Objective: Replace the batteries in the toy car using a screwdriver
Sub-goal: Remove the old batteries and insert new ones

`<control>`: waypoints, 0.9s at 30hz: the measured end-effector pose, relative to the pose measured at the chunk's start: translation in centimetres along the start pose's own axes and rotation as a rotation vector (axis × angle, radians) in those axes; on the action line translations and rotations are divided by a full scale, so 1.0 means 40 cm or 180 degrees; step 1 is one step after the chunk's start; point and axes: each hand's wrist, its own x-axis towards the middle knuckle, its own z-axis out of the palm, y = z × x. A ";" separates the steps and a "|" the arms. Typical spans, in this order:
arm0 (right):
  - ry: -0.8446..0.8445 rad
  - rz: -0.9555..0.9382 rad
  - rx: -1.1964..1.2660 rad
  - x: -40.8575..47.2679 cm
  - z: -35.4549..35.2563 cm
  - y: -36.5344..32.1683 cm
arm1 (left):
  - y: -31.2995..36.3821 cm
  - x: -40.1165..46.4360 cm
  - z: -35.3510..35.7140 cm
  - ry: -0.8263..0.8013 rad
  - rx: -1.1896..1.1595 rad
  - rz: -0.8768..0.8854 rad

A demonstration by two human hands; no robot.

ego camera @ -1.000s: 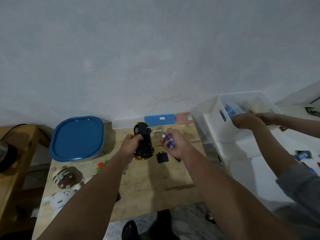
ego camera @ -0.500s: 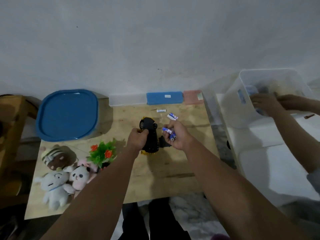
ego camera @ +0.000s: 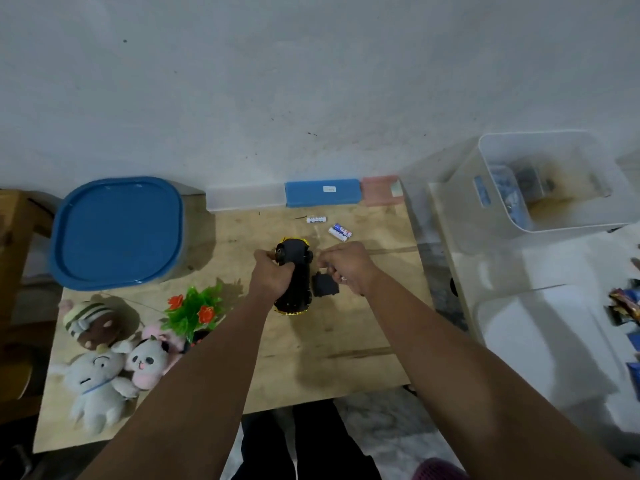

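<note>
Your left hand (ego camera: 273, 277) fingers are wrapped tight around the upside-down toy car (ego camera: 294, 277). Right hand (ego camera: 348, 268) fingers are curled, can't tell around what. Open bench (ego camera: 329, 341) on the near side.

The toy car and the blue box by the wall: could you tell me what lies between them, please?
In the head view, between toy car and blue box lies one white battery; otherwise bare table.

1. The toy car (ego camera: 294, 282) lies upside down near the middle of the table (ego camera: 346, 341).
2. The cover (ego camera: 325, 285) lies just right of it.
3. The batteries (ego camera: 340, 232) lie behind, toward the far edge.
4. The plush toys (ego camera: 104, 358) fill the near left corner.
</note>
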 end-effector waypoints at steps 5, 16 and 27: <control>0.0023 0.0052 -0.0096 0.002 0.000 -0.002 | -0.004 0.002 -0.002 0.0080 0.0326 0.0178; -0.0210 0.0051 -0.0291 -0.034 -0.029 -0.017 | -0.004 -0.024 -0.013 0.0561 0.1498 0.0241; 0.0468 -0.0354 -0.0704 0.013 -0.193 -0.126 | 0.259 -0.003 0.113 0.0605 0.2563 0.2084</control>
